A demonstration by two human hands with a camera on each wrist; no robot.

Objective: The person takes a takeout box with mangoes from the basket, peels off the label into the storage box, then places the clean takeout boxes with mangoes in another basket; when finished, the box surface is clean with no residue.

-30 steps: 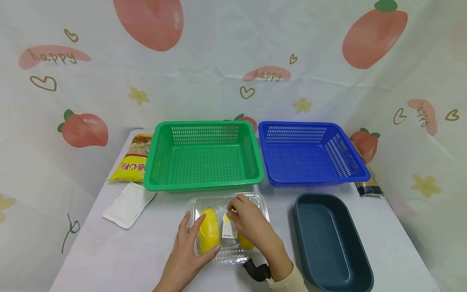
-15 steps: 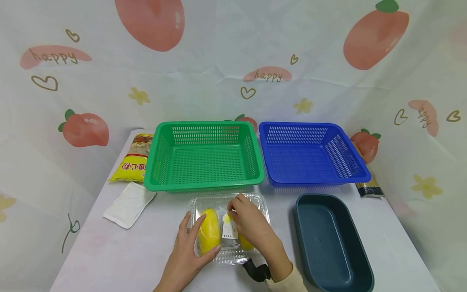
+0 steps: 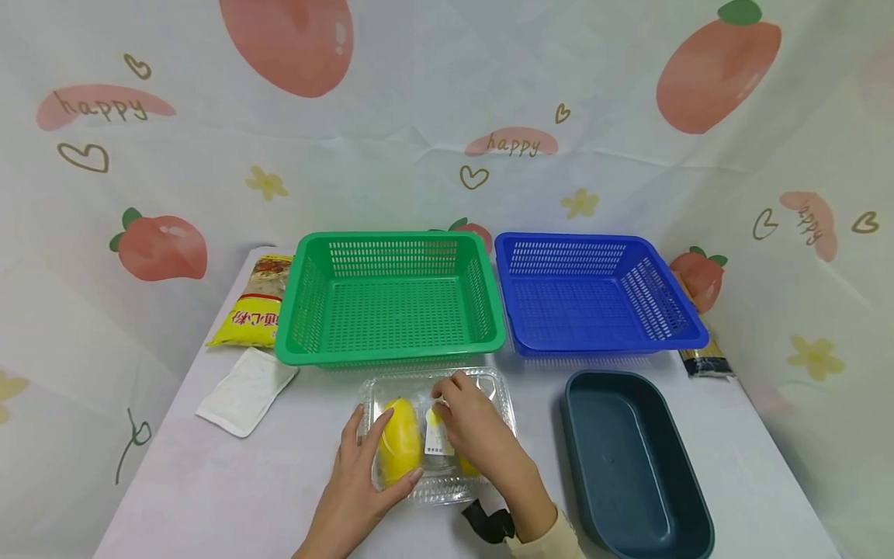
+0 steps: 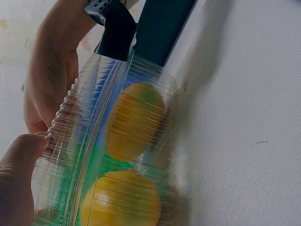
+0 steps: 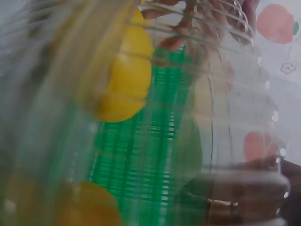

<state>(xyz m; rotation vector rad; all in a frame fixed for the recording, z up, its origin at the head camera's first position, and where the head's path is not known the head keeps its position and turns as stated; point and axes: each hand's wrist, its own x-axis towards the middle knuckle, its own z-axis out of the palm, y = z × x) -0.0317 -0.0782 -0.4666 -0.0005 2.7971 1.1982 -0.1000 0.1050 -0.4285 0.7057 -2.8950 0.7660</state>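
Observation:
A clear plastic clamshell box lies closed on the table in the head view, with two oval yellow fruits that look like mangoes inside. On its lid, between the fruits, is a small white label with a yellow print. My left hand rests spread over the box's left side, thumb toward the front. My right hand reaches over the right fruit and pinches at the label's upper end, with its fingertips bent down to the lid. The left wrist view shows a thumb against the ribbed box side.
Behind the box stand a green basket and a blue basket. A dark blue-grey tub is at the right. On the left lie a yellow food bag and a white packet; another packet sits beside the blue basket.
My right hand has shifted very slightly left over the label. The left hand, the box and the fruits look the same.

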